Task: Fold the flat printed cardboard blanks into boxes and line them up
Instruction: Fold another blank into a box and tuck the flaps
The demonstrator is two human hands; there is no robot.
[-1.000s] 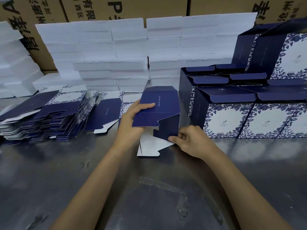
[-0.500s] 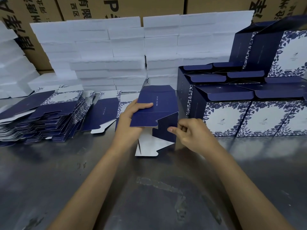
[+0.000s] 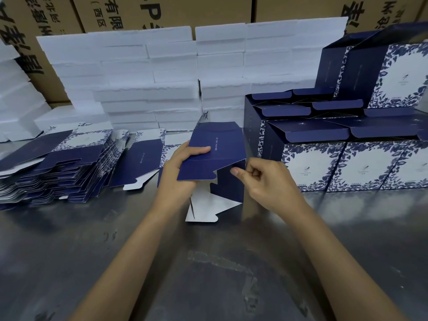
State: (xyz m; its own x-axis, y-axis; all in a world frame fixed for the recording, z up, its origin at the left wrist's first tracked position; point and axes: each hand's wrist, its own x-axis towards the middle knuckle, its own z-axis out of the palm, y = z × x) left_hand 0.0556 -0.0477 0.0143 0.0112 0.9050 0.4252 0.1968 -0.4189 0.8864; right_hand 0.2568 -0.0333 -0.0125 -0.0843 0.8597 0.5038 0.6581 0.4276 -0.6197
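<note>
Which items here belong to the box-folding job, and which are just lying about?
Job:
- half-folded navy printed cardboard blank, in both hands' grip: left hand, right hand
- stack of flat navy blanks
- folded navy floral boxes

Lying about:
- white foam blocks
- brown shipping cartons

Left hand's fingers hidden behind half-folded navy cardboard blank; its tiny white print illegible. Brown shipping cartons cropped by top edge.
</note>
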